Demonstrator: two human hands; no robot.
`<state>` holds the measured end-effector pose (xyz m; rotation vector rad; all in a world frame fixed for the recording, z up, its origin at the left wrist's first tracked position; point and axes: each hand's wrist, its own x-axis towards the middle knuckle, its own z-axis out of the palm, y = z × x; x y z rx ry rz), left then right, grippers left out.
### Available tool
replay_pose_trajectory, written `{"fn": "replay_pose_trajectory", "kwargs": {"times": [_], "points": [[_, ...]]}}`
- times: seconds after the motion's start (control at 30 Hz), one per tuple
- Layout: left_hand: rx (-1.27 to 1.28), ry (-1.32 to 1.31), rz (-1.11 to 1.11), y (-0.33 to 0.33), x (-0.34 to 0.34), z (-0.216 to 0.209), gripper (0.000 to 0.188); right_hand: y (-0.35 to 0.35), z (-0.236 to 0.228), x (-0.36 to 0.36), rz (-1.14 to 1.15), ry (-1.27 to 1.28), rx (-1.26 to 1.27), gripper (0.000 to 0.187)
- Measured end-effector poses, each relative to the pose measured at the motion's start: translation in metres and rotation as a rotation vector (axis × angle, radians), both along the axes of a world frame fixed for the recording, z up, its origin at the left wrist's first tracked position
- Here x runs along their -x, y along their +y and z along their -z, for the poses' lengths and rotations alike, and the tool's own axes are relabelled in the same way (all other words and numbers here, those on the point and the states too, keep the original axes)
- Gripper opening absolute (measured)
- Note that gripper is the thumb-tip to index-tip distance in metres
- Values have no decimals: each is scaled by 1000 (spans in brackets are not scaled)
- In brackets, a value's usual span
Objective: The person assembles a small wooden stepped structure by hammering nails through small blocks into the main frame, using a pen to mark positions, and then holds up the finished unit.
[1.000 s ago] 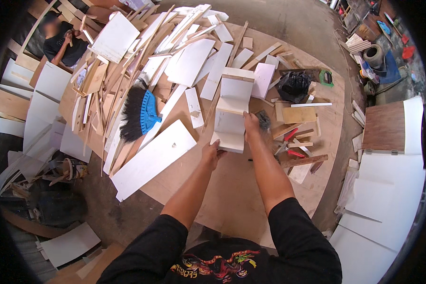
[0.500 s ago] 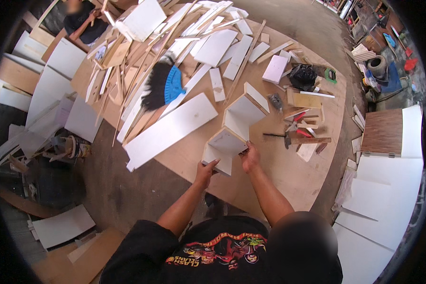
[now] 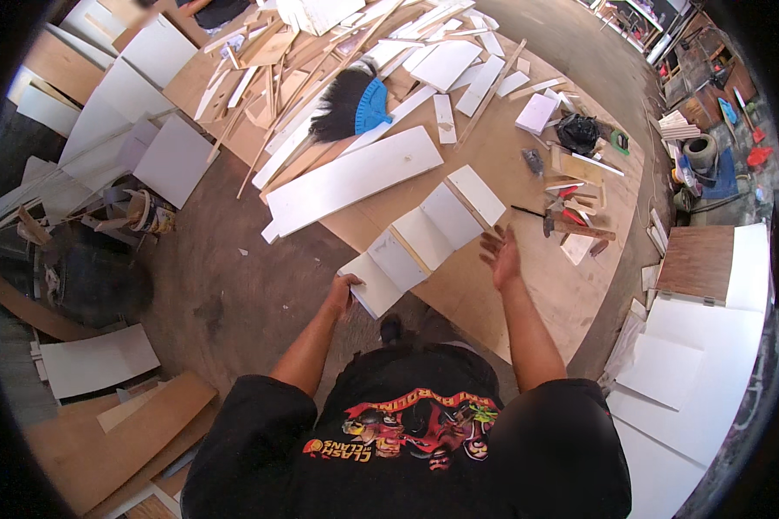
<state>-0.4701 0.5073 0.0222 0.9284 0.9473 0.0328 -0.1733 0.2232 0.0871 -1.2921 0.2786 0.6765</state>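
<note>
A white zigzag shelf unit point(image 3: 440, 227), made of boards joined at angles with bare wood edges, slants over the near edge of the work table point(image 3: 485, 303). My left hand point(image 3: 342, 292) grips its near left end, the thumb on top of the white board. To the right of the unit, my right hand point(image 3: 502, 255) is apart from it, fingers spread and nothing in the palm. A hammer point(image 3: 584, 230) with a wooden handle and some red-handled tools point(image 3: 571, 212) lie beyond that hand.
Wood strips and white boards point(image 3: 446, 65) are heaped across the table's far side, near a blue broom head point(image 3: 372, 108) with black bristles. A long white board point(image 3: 355, 182) overhangs the left edge. A black plastic bag point(image 3: 577, 134) lies at right. Panels point(image 3: 692, 355) line the right.
My right hand has let go of the shelf unit and opened to its right. The unit has tipped, showing more of its white faces, and its near end has moved left with my left hand.
</note>
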Motion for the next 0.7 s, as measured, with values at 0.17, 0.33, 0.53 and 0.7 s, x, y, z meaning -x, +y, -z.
{"fn": "replay_pose_trajectory", "kwargs": {"times": [0.17,0.33,0.53,0.7], "points": [[-9,116,107,-10,-6,-60,31,2,-19,-20,-116,33,-66,47],[126,102,24,-11,-21,-79,53,19,-50,0,51,-12,-46,28],[130,78,29,0,-56,-11,58,27,-54,-8,285,23,148,25],[123,97,79,-8,-83,-13,52,12,-40,-12,445,133,227,26]]}}
